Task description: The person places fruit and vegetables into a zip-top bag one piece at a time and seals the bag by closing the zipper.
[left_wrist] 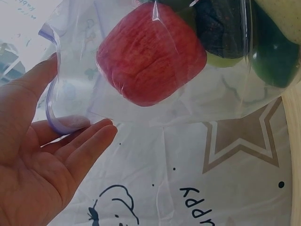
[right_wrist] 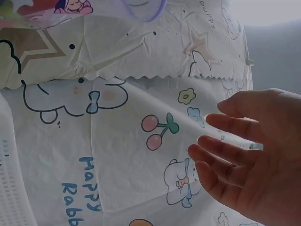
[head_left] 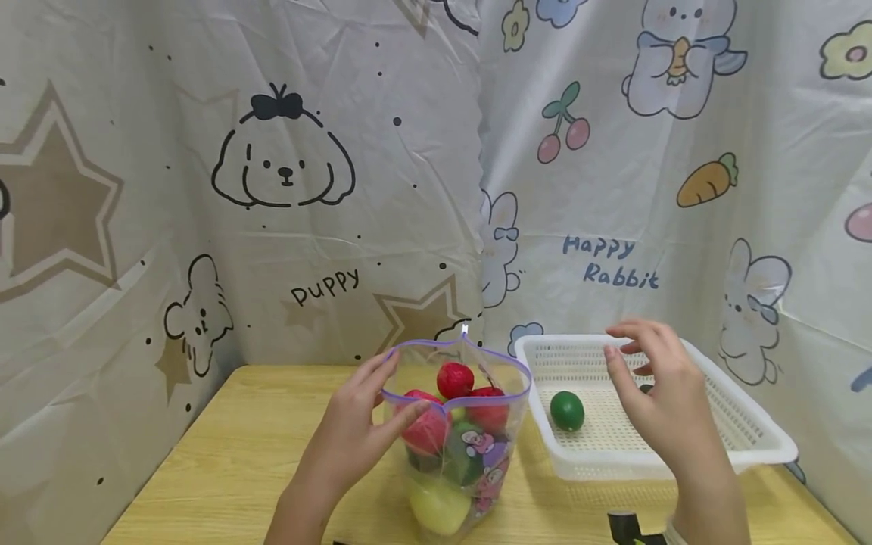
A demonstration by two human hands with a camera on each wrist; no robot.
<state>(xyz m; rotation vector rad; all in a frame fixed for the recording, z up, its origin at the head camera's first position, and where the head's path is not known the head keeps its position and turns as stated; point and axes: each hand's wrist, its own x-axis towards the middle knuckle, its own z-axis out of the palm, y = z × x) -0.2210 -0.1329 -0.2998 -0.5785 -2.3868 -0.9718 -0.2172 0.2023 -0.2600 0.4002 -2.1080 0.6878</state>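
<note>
A clear zip bag (head_left: pixel 500 446) with a purple rim and cartoon prints stands upright on the table, its mouth wide. My left hand (head_left: pixel 347 428) holds the rim on its left side, the thumb over the near edge. Red fruits (head_left: pixel 455 380), a dark green piece (head_left: pixel 463 458) and a yellow fruit (head_left: pixel 439 507) fill the bag. In the left wrist view a large red fruit (left_wrist: pixel 153 56) shows through the plastic near the fingertips. My right hand (head_left: pixel 657 390) hovers over the white basket, fingers loosely bent and holding nothing.
To the right of the bag sits a white perforated basket (head_left: pixel 763 446). A green fruit (head_left: pixel 567 411) lies in its left part; a small dark piece (head_left: pixel 646 388) is mostly hidden behind my right hand. Printed curtains (head_left: pixel 409 189) hang behind the wooden table (head_left: pixel 225 454).
</note>
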